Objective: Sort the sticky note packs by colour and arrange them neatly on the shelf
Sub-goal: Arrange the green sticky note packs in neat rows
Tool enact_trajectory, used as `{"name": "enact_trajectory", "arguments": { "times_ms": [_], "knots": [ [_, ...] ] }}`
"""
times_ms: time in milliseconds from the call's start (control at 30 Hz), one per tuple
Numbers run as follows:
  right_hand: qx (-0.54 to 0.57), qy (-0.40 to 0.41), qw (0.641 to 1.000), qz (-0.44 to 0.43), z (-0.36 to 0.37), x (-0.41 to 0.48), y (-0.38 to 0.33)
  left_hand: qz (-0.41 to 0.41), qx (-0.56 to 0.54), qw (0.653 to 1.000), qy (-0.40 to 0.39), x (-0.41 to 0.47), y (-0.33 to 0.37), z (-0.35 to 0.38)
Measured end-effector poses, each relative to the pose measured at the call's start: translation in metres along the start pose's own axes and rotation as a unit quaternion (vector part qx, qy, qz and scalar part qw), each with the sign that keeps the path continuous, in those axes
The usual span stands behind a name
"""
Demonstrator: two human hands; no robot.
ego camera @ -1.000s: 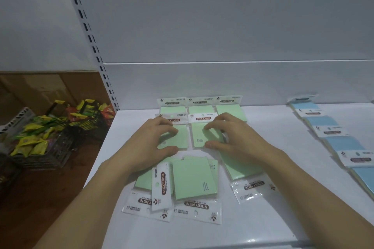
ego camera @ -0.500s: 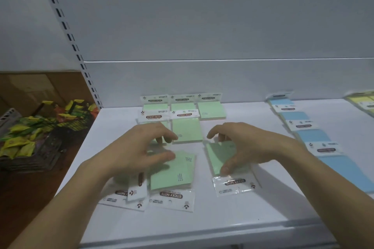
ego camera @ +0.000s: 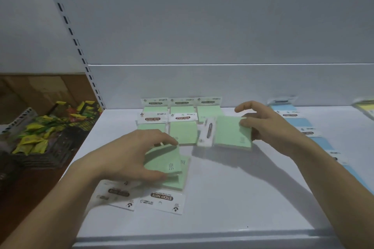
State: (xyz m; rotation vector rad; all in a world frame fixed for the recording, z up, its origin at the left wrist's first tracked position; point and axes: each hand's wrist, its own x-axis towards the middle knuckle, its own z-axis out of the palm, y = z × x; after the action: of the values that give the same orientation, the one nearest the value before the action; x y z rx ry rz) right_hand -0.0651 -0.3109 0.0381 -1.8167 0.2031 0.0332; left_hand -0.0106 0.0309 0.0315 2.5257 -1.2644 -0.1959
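Green sticky note packs lie on the white shelf (ego camera: 232,198). A back row of three green packs (ego camera: 182,107) stands against the rear panel, with two more (ego camera: 183,131) in front of them. My right hand (ego camera: 269,127) grips a green pack (ego camera: 230,133) by its right edge, held just above the shelf with its label end pointing left. My left hand (ego camera: 133,155) pinches another green pack (ego camera: 164,159), lifted over two loose green packs (ego camera: 162,198) near the front. Blue packs (ego camera: 297,123) run in a line at the right.
A dark wire basket (ego camera: 40,147) of yellow and green snack packets stands on a lower surface to the left. Yellow packs (ego camera: 366,109) show at the far right edge. A slotted shelf upright (ego camera: 81,52) rises at the left. The shelf's front lip (ego camera: 202,238) is close to me.
My right hand has lifted a green pack from the front and carried it back and right, turning it sideways. My left hand has picked a green pack up off the loose pile.
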Motion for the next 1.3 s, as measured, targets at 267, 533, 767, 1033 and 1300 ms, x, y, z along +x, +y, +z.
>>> {"name": "enact_trajectory", "arguments": {
  "times_ms": [267, 533, 767, 1033, 1300],
  "knots": [
    [0.113, 0.058, 0.992, 0.006, 0.021, 0.016, 0.004, -0.028, 0.012, 0.997, 0.075, 0.039, -0.001, -0.003],
    [-0.117, 0.104, 0.987, -0.022, 0.042, 0.022, 0.035, -0.017, -0.031, 0.998, 0.053, 0.034, -0.005, 0.02],
    [-0.397, 0.123, 0.906, -0.078, 0.053, 0.008, 0.045, -0.027, -0.053, 0.997, 0.056, 0.029, -0.01, 0.024],
    [-0.344, 0.118, 0.923, -0.124, 0.06, -0.004, 0.049, -0.041, -0.066, 0.997, 0.014, 0.03, -0.008, 0.029],
    [-0.353, 0.126, 0.911, -0.17, 0.062, 0.003, 0.057, -0.043, -0.055, 0.997, -0.018, 0.031, -0.008, 0.03]
  ]
}}
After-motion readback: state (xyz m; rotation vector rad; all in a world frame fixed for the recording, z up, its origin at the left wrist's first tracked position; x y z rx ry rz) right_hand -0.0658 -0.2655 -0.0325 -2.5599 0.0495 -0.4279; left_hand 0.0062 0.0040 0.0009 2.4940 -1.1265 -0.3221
